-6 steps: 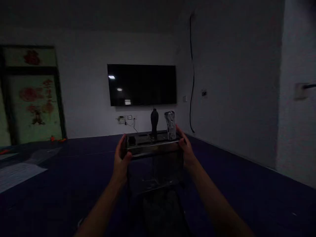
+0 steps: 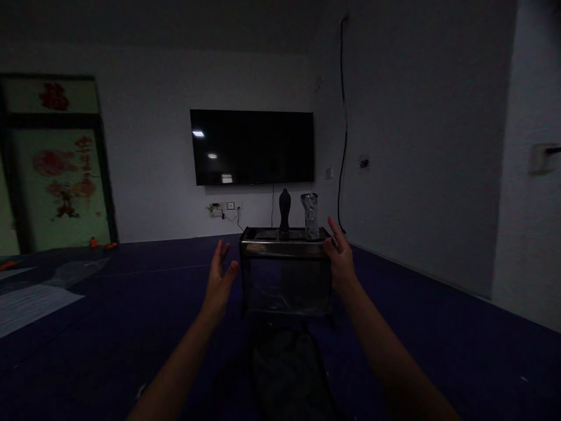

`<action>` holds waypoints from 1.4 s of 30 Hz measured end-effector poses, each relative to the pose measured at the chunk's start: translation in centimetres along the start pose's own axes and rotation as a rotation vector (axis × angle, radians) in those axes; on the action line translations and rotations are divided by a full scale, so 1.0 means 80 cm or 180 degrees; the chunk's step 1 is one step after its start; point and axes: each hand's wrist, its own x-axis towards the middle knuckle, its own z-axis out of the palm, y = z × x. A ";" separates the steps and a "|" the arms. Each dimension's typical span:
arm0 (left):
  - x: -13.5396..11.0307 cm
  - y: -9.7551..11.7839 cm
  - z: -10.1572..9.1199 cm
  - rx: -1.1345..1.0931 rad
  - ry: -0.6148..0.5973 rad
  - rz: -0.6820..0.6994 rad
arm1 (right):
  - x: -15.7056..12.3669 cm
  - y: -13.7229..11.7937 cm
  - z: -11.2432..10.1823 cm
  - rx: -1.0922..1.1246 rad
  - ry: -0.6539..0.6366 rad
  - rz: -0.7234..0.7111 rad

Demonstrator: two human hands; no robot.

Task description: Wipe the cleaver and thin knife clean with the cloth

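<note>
A dark-framed rectangular stand with see-through front panels [image 2: 284, 283] stands on the dark blue floor in front of me. On its top are a black vase-shaped object [image 2: 284, 211] and, to the right, a clear patterned glass vessel [image 2: 311, 217]. My left hand [image 2: 218, 286] is off to the left of the stand, fingers apart, with a gap between them. At the stand's right end is my right hand [image 2: 343, 264], its fingers spread and holding nothing; whether the thumb still touches the top corner I cannot tell.
A large dark television [image 2: 252, 147] hangs on the far wall, above sockets and wires [image 2: 224, 209]. Papers [image 2: 37, 304] and clear plastic sheeting [image 2: 76, 272] lie on the floor at left. A dark patterned object [image 2: 287, 368] is close in front of me. A black cable [image 2: 344, 134] runs down the wall.
Both hands have released the stand. The left has pulled away leftward, and its fingers have opened. The stand sits farther away and lower relative to the hands, slightly to the right.
</note>
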 end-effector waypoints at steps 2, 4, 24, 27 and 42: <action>-0.004 -0.023 -0.001 0.0218 0.0224 -0.0216 | 0.004 0.008 -0.012 -0.0153 0.0328 0.0034; -0.014 -0.055 -0.002 0.0498 0.0496 -0.0309 | 0.007 0.021 -0.028 -0.0535 0.0758 -0.0068; -0.072 -0.173 -0.011 0.2711 -0.0660 0.0461 | -0.009 0.100 -0.114 -0.2821 0.1870 -0.0506; -0.073 -0.171 -0.008 0.2930 -0.0805 0.0525 | -0.008 0.103 -0.116 -0.2841 0.1860 -0.0483; -0.075 -0.159 -0.003 0.3114 -0.1151 0.0458 | -0.100 0.032 -0.012 -0.2429 -0.0820 -0.0852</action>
